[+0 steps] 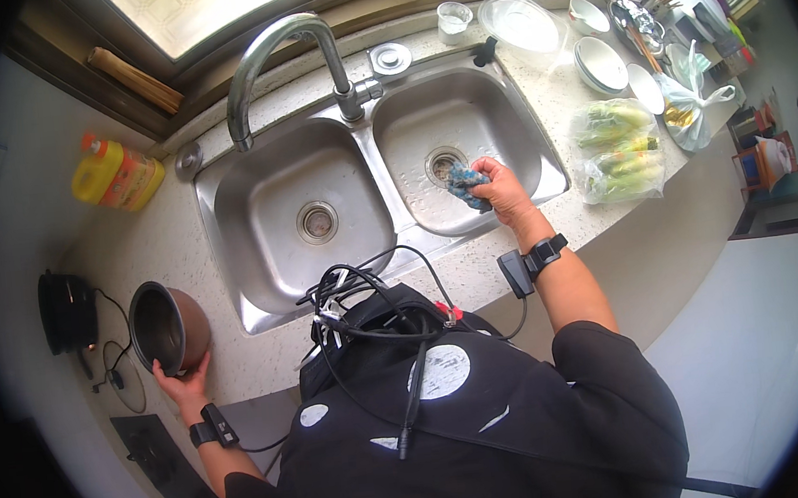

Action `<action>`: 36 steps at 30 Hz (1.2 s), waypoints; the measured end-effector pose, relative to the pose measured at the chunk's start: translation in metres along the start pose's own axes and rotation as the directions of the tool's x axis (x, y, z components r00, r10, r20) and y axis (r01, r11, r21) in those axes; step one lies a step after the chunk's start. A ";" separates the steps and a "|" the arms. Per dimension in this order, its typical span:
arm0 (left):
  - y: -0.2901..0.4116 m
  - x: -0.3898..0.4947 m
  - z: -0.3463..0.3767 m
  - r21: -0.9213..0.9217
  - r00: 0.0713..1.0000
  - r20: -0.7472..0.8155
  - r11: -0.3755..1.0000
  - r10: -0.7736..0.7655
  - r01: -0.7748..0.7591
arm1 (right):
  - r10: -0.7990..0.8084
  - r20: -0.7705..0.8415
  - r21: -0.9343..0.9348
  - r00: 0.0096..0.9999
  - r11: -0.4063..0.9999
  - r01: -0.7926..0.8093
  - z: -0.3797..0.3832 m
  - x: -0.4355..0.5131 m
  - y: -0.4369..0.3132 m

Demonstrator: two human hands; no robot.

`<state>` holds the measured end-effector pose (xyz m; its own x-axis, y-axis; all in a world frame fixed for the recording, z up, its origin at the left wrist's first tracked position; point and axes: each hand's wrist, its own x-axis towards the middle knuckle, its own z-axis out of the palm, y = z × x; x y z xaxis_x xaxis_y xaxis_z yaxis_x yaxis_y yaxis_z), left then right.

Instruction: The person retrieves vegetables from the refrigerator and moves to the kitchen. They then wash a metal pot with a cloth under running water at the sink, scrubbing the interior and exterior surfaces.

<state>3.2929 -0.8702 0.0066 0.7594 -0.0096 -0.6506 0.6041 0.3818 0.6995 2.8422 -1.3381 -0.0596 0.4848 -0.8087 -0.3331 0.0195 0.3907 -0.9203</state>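
Observation:
My left hand point(185, 388) grips the bottom edge of a brown metal pot point(194, 322) with a dark inside, like a rice cooker's inner pot. The pot is tilted at the counter's left end, its mouth turned to the left. Over the right basin point(423, 115) of a stainless steel double sink, my right hand point(506, 193) pinches a crumpled blue-grey cloth or scrubbing pad point(468, 186). The cloth partly covers that basin's drain point(443, 162). Water drops dot the basin floor. In the left basin point(258, 190), only the drain strainer point(317, 223) shows.
A chrome faucet point(283, 24) arches over the left basin. A yellow pump bottle point(118, 172) and a black appliance point(68, 312) with a cord stand at left. On the right are bagged green vegetables point(618, 148), white bowls point(600, 64) and a clear lid point(520, 21). Black cables point(370, 326) hang before my chest.

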 end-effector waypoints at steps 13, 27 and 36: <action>0.019 0.055 -0.035 0.512 0.929 -0.092 0.817 0.358 -0.264 | -0.117 -0.066 -0.043 0.991 0.993 0.114 -0.014 -0.012 -0.010; -0.059 -0.108 0.201 0.717 0.557 0.697 0.444 -0.452 -0.537 | 0.035 0.620 -0.042 0.784 0.999 -0.011 0.131 0.049 -0.070; -0.126 -0.121 0.242 0.622 0.397 0.758 0.757 -0.518 -0.199 | 0.067 0.846 -0.101 0.529 0.994 0.034 0.224 0.035 -0.081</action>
<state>3.1835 -1.1410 0.0684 0.1710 -0.9019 -0.3966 0.4565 -0.2843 0.8431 3.0531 -1.2994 0.0496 0.9975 -0.0291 -0.0644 -0.0520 0.3166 -0.9471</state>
